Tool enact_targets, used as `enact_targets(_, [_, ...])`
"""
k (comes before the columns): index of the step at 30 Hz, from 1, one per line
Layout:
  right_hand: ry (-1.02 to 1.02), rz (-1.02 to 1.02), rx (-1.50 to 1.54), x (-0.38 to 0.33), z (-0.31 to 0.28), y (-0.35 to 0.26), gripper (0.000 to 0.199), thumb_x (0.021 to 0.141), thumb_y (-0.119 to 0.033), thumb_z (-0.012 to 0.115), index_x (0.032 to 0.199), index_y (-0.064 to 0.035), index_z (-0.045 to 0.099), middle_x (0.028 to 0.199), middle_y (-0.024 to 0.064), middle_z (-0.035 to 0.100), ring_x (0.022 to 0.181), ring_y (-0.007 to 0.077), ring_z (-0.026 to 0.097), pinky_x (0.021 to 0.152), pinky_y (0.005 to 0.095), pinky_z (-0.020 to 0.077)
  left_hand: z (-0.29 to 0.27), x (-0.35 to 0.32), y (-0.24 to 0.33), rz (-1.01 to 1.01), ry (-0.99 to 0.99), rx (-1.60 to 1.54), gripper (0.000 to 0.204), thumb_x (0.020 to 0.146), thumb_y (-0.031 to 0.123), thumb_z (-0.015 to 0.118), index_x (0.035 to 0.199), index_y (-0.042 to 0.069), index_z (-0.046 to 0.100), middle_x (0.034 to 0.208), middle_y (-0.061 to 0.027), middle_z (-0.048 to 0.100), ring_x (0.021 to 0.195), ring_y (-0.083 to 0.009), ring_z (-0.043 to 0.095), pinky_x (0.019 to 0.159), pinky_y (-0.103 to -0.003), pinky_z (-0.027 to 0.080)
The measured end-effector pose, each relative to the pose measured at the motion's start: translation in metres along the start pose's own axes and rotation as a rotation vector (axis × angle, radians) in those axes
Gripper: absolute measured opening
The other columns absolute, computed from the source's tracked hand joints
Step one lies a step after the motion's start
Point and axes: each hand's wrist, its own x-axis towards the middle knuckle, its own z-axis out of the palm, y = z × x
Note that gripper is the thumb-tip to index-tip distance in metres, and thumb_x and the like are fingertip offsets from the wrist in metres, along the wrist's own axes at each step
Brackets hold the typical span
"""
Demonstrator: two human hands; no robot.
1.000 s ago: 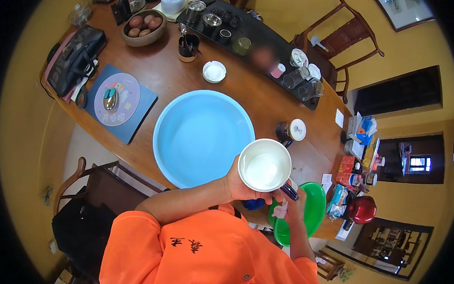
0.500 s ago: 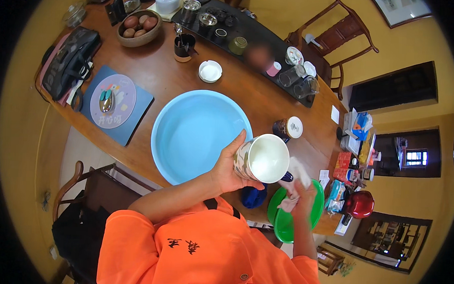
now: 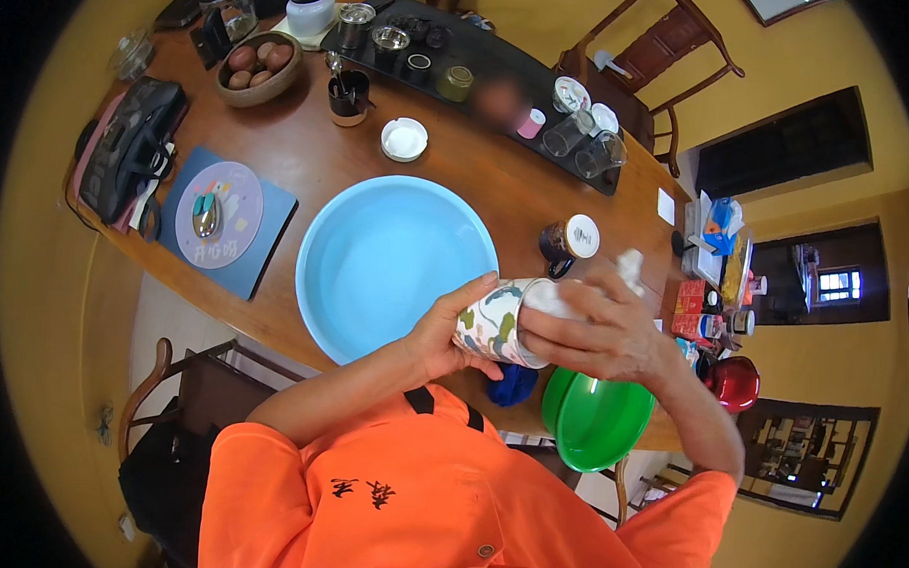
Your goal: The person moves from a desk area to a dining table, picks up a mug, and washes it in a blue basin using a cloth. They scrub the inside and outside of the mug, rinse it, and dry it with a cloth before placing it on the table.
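My left hand (image 3: 441,329) is wrapped round a white mug (image 3: 490,321) with a green and brown leaf-like pattern, tilted so that its mouth faces right. At that mouth, my right hand (image 3: 603,324) pushes a bunched white cloth (image 3: 554,300) inside; part of the cloth sticks up behind the fingers. The mug's handle is hidden. Just left of the mug stands a large light-blue basin (image 3: 395,272). Below my right hand is a green basin (image 3: 600,419). A dark blue cloth-like thing (image 3: 512,386) lies under the mug.
A dark mug (image 3: 568,243) rests upside down beyond my hands. A white ashtray (image 3: 403,139), a black tray (image 3: 437,58) with glasses and jars, and a bowl of round brown things (image 3: 259,69) stand farther back. At left lie a blue mat (image 3: 266,239) and a black bag (image 3: 129,152).
My right hand has come up from over the green basin with the cloth and gone to the mug's mouth. The mug has turned from mouth up to mouth rightward.
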Motion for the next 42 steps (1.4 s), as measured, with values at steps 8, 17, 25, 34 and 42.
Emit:
enact_targets(8, [-0.061, 0.439, 0.275, -0.005, 0.033, -0.021, 0.044, 0.064, -0.007, 0.064, 0.107, -0.0054, 0.057, 0.111, 0.0075, 0.054, 0.088, 0.0266, 0.052, 0.067, 0.0370, 0.0490, 0.008, -0.006, 0.004, 0.227, 0.096, 0.143, 0.049, 0.087, 0.044, 0.058, 0.112, 0.002, 0.055, 0.087, -0.0098, 0.066, 0.067, -0.0233, 0.066, 0.042, -0.034, 0.055])
enact_targets(17, [0.544, 1.496, 2.211, 0.001, 0.034, -0.065, 0.028, 0.080, -0.013, 0.059, 0.103, 0.0033, 0.054, 0.074, 0.0121, 0.058, 0.053, 0.0131, 0.050, 0.046, 0.0230, 0.0369, 0.015, -0.003, 0.004, 0.700, 0.024, 0.582, 0.060, 0.072, 0.019, 0.073, 0.122, 0.001, 0.046, 0.102, -0.0078, 0.058, 0.092, -0.0134, 0.057, 0.081, -0.026, 0.047])
enact_targets(25, [0.809, 1.473, 2.215, -0.024, 0.037, -0.054, 0.031, 0.084, -0.023, 0.051, 0.103, 0.0013, 0.051, 0.067, 0.0110, 0.051, 0.049, 0.0154, 0.042, 0.042, 0.0254, 0.0342, -0.001, 0.002, 0.011, 0.684, 0.080, 0.471, 0.050, 0.083, 0.029, 0.064, 0.122, 0.003, 0.046, 0.104, -0.0088, 0.059, 0.095, -0.0160, 0.059, 0.082, -0.030, 0.050])
enact_targets(34, [0.436, 0.438, 0.366, -0.025, 0.005, -0.012, 0.039, 0.073, -0.011, 0.065, 0.112, -0.0122, 0.065, 0.119, 0.0106, 0.059, 0.093, 0.0273, 0.059, 0.081, 0.0352, 0.0474, 0.001, 0.006, -0.006, 0.153, -0.048, 0.000, 0.054, 0.090, 0.047, 0.047, 0.121, 0.003, 0.052, 0.102, -0.0130, 0.065, 0.082, -0.0280, 0.067, 0.047, -0.045, 0.056])
enact_targets(42, [0.463, 0.665, 1.179, -0.019, 0.026, -0.017, 0.039, 0.072, 0.009, 0.058, 0.110, 0.0009, 0.061, 0.117, 0.0175, 0.058, 0.109, 0.0289, 0.057, 0.090, 0.0330, 0.0440, 0.011, -0.009, 0.004, 0.291, -0.203, 0.392, 0.062, 0.078, 0.030, 0.066, 0.128, 0.000, 0.045, 0.115, -0.0116, 0.059, 0.105, -0.0208, 0.059, 0.091, -0.033, 0.048])
